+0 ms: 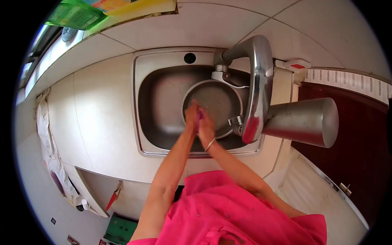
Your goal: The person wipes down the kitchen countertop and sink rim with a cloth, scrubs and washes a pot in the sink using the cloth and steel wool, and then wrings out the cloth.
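Both hands are close together over a round metal basin point(220, 100) that stands in the steel sink point(157, 106). A small purple thing point(199, 118) shows between my palms. My left hand point(191, 116) presses on it from the left side of the picture, fingers blurred. On the other side my right hand point(207, 125), with a thin bracelet at the wrist, closes against the same purple thing. The hands hide most of it. The tap point(259, 81) arches over the sink's right side.
A metal cylinder point(304, 120) juts out right of the tap. A green package point(75, 15) and a scouring pad point(68, 34) are at the upper left. A red-handled tool point(111, 200) hangs at the lower left. A red-and-white object point(297, 64) lies behind the sink.
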`<action>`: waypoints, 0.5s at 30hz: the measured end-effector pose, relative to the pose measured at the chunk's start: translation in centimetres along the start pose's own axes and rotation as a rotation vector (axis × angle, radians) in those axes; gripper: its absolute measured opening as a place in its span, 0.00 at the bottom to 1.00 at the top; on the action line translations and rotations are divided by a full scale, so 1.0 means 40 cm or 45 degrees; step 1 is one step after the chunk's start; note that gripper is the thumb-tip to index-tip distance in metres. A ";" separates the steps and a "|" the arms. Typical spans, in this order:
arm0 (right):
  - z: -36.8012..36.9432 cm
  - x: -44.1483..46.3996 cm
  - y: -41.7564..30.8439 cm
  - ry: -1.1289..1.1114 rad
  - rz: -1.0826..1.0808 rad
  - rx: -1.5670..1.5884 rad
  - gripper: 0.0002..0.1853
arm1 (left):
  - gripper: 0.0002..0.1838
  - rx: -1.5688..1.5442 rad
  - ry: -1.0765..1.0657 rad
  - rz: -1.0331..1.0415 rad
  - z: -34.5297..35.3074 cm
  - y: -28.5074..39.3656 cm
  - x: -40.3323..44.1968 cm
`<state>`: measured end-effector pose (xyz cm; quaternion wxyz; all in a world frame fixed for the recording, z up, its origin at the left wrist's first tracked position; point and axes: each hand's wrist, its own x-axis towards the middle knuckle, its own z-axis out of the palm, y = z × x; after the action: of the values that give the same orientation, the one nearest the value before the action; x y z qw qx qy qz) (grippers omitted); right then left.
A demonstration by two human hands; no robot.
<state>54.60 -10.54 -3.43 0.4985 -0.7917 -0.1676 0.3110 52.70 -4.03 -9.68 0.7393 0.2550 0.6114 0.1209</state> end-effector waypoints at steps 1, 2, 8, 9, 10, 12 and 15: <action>0.001 -0.046 -0.009 0.046 -0.185 -0.037 0.19 | 0.22 -0.047 -0.076 0.009 -0.028 -0.011 0.027; -0.004 -0.039 0.000 0.028 -0.075 -0.025 0.19 | 0.22 -0.095 -0.154 0.028 -0.041 -0.025 0.051; -0.059 0.147 0.257 -0.154 -0.142 -0.588 0.19 | 0.19 -0.118 0.015 -0.198 0.017 -0.034 -0.059; -0.074 0.148 0.278 -0.057 -0.304 -0.679 0.19 | 0.19 -0.063 -0.034 -0.155 0.012 -0.031 -0.063; -0.093 0.160 0.289 0.017 -0.412 -0.759 0.19 | 0.20 0.001 -0.082 -0.102 -0.013 -0.008 -0.059; -0.136 0.195 0.300 0.108 -0.545 -0.884 0.19 | 0.27 0.103 -0.151 -0.056 -0.064 0.035 -0.057; -0.146 0.200 0.319 0.213 -0.567 -0.933 0.19 | 0.31 0.003 -0.081 -0.240 -0.069 0.044 -0.074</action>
<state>63.87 -15.64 -15.62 0.2515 -0.8833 -0.3925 0.0506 49.60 -3.35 -6.60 0.7661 0.2008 0.6091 0.0418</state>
